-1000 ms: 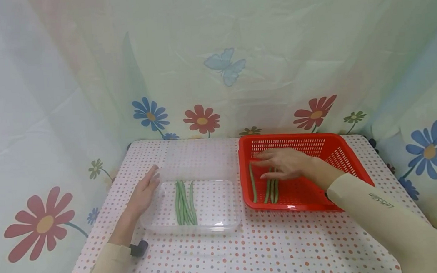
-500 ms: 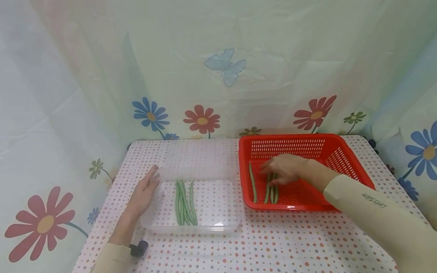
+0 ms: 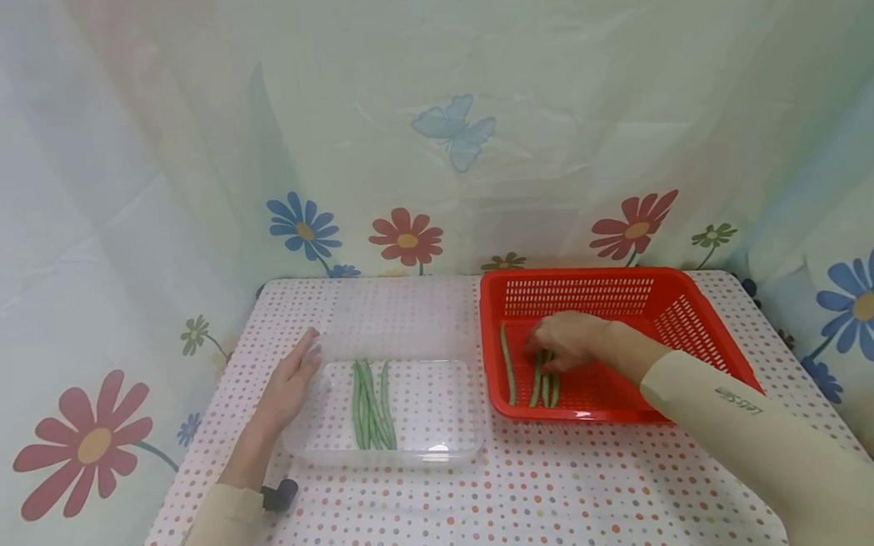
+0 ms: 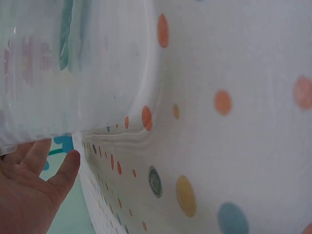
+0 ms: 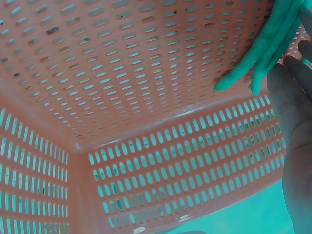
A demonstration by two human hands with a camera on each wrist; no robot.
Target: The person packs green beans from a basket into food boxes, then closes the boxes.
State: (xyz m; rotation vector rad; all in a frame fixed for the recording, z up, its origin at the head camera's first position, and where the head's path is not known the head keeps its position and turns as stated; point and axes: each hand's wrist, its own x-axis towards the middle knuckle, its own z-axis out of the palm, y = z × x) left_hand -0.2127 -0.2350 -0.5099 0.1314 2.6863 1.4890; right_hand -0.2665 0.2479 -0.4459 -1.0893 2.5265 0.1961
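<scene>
My left hand [image 3: 286,387] lies with straight fingers against the left side of a clear plastic container [image 3: 448,455]. Several green beans [image 3: 370,411] lie lengthwise inside it, left of its middle. In the left wrist view the left hand [image 4: 29,190] is beside the container wall [image 4: 112,87]. Inside the red basket [image 3: 626,410], my right hand [image 3: 567,340] pinches the far end of grouped green beans [image 3: 544,390]; how many it holds is hidden. The right wrist view has the fingers [image 5: 292,102] alongside the beans [image 5: 253,56]. Another bean [image 3: 508,365] lies apart, to their left.
The container's clear lid [image 3: 401,302] lies open behind it. Perforated walls surround the basket floor, and the basket stands just right of the container. Dotted cloth [image 3: 511,502] covers the table; a flowered curtain [image 3: 323,130] hangs behind.
My right hand has come down from above the beans, its fingers going from spread to curled around their far end. The left hand stays where it was.
</scene>
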